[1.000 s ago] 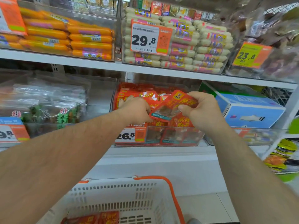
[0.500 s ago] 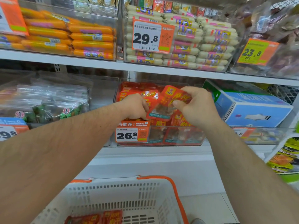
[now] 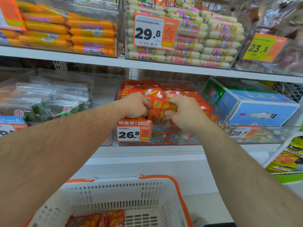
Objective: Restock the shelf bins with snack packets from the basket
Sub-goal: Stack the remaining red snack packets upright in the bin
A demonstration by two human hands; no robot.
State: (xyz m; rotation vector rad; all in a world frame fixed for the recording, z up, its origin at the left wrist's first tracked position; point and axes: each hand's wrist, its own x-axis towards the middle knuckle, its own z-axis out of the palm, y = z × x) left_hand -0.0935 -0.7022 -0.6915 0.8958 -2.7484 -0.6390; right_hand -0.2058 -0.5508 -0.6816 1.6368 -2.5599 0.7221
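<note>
Both hands hold one red foil snack packet (image 3: 164, 110) over the clear plastic shelf bin (image 3: 211, 102): the left hand (image 3: 135, 106) and right hand (image 3: 185, 112) each keep a grip on an edge. More packets lie in the white slotted basket (image 3: 124, 194).

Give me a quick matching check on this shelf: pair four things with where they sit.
Things:
1. red packet
2. white basket
3. orange sausages
4. blue box

Places:
A. upper shelf, left bin
B. held by both hands over the 26.8 bin
C. floor level, below the arms
D. lower shelf, right of the red packets

Pairs: 1-B, 2-C, 3-A, 4-D
</note>
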